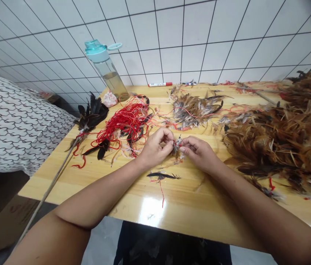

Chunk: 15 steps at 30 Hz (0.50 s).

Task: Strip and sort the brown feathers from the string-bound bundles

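Observation:
Over the middle of the wooden table, my left hand and my right hand pinch a small feather bundle between them, with bits of red on it. The fingers of both hands are curled and closed on its two sides. Just below lies a dark feather with a thin red thread. A heap of red string is left of my left hand, mixed with black feathers. Behind my hands rests a pile of grey-brown feathers.
Brown feathers pile up on the right. A stick with black feathers leans over the left edge. Along the tiled wall stand a water bottle and a red-and-white marker. Patterned cloth is at far left.

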Tool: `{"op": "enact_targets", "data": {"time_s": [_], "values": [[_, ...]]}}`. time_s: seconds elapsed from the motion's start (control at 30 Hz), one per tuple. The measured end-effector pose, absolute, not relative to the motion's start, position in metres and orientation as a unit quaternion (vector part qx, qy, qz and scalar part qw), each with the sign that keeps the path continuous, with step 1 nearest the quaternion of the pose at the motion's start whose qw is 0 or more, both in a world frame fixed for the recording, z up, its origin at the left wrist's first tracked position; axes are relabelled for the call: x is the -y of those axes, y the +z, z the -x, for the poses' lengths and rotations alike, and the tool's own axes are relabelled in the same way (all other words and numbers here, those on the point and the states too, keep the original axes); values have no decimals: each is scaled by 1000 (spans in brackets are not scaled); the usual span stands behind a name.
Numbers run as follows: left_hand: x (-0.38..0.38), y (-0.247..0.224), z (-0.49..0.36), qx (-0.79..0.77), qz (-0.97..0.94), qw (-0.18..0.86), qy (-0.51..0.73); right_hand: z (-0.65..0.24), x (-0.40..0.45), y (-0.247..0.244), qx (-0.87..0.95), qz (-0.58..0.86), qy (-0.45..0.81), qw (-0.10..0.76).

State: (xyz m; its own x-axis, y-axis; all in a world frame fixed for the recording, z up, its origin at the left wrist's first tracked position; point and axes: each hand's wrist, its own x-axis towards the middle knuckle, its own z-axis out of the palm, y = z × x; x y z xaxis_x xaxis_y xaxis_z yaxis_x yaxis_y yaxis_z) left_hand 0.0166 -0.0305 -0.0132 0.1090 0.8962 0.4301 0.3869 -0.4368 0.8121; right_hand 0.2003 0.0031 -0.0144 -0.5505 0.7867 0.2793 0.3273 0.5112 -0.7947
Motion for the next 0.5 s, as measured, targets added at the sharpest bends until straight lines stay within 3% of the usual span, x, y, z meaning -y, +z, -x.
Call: {"op": "enact_targets", "data": {"time_s": [0.5], "values": [[34,-10,-18,-431,-694,338,467,-203,-10,-17,857,284,296,313]]}}
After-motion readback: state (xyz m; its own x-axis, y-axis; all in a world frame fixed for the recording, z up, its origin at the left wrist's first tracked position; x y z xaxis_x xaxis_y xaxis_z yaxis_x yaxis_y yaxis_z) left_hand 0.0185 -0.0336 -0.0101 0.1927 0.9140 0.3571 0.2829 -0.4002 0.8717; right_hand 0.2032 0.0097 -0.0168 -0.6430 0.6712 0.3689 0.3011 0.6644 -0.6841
